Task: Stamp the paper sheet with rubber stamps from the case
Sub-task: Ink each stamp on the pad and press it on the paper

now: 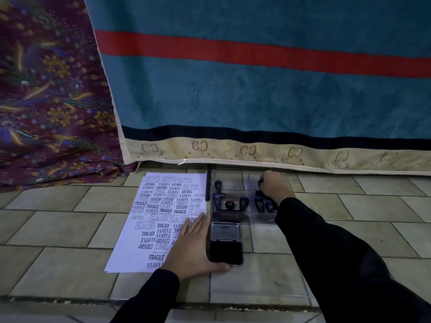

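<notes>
Paper sheet (158, 220), covered in stamp prints, lies on tiled floor (58, 224) near the hanging teal towel (256, 101) hem. Left hand (193, 248) flat on its right edge, fingers straight, thumb against open ink pad (225, 250). Right of sheet, clear case (233, 176) with rubber stamps (243, 201). Right hand (274, 186) inside it, fingers curled round a dark stamp (260, 183).

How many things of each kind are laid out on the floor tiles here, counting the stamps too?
Paper sheet: 1
Ink pad: 1
Clear case: 1
Rubber stamps: 7 discernible, one gripped by the right hand; dim, possibly more
Total: 10
</notes>
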